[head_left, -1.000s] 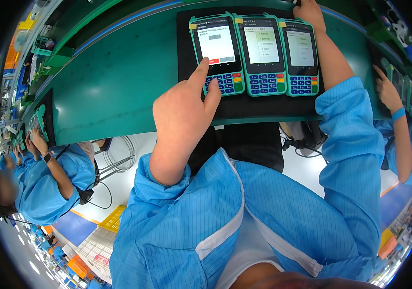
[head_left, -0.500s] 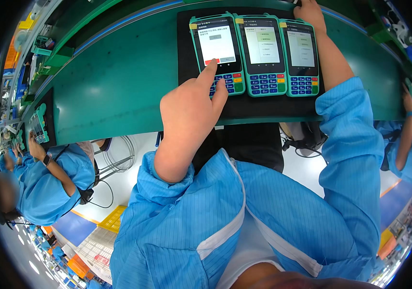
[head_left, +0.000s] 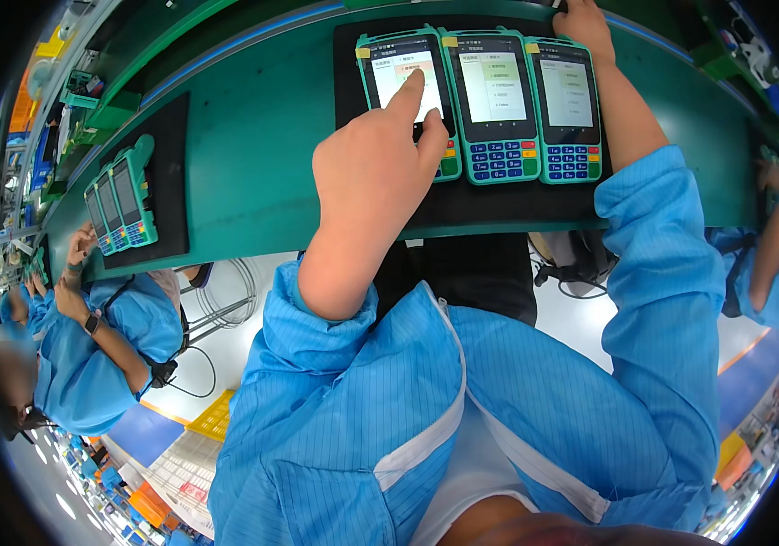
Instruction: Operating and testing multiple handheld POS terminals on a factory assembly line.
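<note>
Three green-framed card payment terminals lie side by side on a black mat, screens lit, keypads towards me. The extended index finger of my left hand rests on or just over the upper screen of the left terminal; thumb apart, nothing held. This hand covers most of that terminal's keypad. The middle terminal and right terminal show list screens with some rows tinted green. My right hand reaches past the right terminal to the top edge, its fingers bent round a small dark thing, mostly cut off.
The green workbench curves across the view. On the left, another black mat carries several terminals, near a co-worker in a blue jacket. Another person's arm shows at the right. A yellow basket stands below.
My left index finger has moved up the left terminal's screen, which changed from a message box to a list. At the left, the co-worker's mat and terminals have shifted inward; their hands drew back.
</note>
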`<state>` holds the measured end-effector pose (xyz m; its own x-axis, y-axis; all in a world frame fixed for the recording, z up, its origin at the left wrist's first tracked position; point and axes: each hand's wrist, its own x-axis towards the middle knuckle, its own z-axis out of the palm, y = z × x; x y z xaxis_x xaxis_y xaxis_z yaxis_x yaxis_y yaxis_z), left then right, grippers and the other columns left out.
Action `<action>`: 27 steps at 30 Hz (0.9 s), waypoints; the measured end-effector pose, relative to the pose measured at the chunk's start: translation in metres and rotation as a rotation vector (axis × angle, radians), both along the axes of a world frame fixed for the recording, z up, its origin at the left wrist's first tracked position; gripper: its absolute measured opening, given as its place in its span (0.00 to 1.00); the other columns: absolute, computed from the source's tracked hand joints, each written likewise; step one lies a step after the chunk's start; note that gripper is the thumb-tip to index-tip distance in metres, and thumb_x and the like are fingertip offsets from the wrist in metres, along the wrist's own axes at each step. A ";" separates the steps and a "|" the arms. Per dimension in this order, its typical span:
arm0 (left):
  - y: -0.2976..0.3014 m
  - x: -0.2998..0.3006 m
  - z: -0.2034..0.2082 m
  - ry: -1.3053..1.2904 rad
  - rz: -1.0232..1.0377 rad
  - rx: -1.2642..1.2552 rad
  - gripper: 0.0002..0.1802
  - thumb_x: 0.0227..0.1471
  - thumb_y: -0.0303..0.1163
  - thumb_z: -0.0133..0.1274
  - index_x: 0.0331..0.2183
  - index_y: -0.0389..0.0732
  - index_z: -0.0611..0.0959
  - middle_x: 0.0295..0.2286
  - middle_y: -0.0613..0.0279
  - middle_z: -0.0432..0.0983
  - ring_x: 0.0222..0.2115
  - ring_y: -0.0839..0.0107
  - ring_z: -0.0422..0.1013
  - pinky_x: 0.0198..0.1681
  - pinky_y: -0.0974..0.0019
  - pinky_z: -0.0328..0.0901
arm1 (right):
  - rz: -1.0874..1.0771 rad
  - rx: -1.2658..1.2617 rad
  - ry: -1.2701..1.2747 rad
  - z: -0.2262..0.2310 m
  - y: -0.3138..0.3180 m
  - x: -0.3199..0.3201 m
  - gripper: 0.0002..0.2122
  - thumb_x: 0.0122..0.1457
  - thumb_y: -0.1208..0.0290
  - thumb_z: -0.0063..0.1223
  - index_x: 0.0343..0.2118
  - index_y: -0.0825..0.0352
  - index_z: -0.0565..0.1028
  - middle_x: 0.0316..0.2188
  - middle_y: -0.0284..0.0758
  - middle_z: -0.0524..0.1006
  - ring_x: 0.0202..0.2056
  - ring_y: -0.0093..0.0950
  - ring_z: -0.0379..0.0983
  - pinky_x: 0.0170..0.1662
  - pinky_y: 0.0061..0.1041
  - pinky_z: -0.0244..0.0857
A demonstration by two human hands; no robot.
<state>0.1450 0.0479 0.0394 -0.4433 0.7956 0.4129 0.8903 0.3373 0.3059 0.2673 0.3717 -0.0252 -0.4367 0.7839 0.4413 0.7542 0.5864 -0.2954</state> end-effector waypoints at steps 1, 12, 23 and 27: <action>0.001 -0.002 0.000 -0.034 -0.020 -0.027 0.21 0.50 0.39 0.53 0.46 0.44 0.80 0.11 0.64 0.70 0.12 0.70 0.68 0.13 0.66 0.59 | -0.001 0.004 0.000 0.000 0.000 0.000 0.11 0.48 0.78 0.46 0.37 0.70 0.71 0.38 0.51 0.71 0.42 0.51 0.68 0.46 0.44 0.64; 0.002 0.007 0.001 -0.012 0.001 -0.010 0.20 0.51 0.39 0.53 0.46 0.44 0.81 0.13 0.63 0.71 0.13 0.69 0.69 0.15 0.66 0.60 | -0.005 0.006 0.009 0.001 -0.001 0.009 0.11 0.48 0.77 0.46 0.37 0.70 0.71 0.38 0.51 0.72 0.42 0.51 0.68 0.46 0.43 0.64; -0.025 -0.008 0.011 -0.165 0.140 -0.077 0.20 0.51 0.40 0.53 0.46 0.47 0.81 0.14 0.61 0.74 0.16 0.66 0.72 0.19 0.64 0.65 | 0.013 0.033 0.004 -0.014 0.015 0.012 0.12 0.49 0.77 0.46 0.38 0.70 0.71 0.38 0.51 0.72 0.43 0.50 0.68 0.47 0.43 0.64; -0.054 -0.046 0.004 -0.127 0.316 -0.107 0.21 0.52 0.41 0.51 0.48 0.47 0.80 0.15 0.59 0.74 0.18 0.59 0.73 0.22 0.60 0.67 | 0.091 0.024 -0.074 -0.020 0.031 0.009 0.15 0.48 0.73 0.45 0.40 0.66 0.74 0.38 0.50 0.74 0.43 0.49 0.70 0.47 0.45 0.64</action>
<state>0.0992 -0.0063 0.0436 -0.7166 0.6469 0.2606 0.6942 0.6257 0.3558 0.2766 0.4028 -0.0450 -0.5379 0.7290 0.4234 0.7164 0.6600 -0.2263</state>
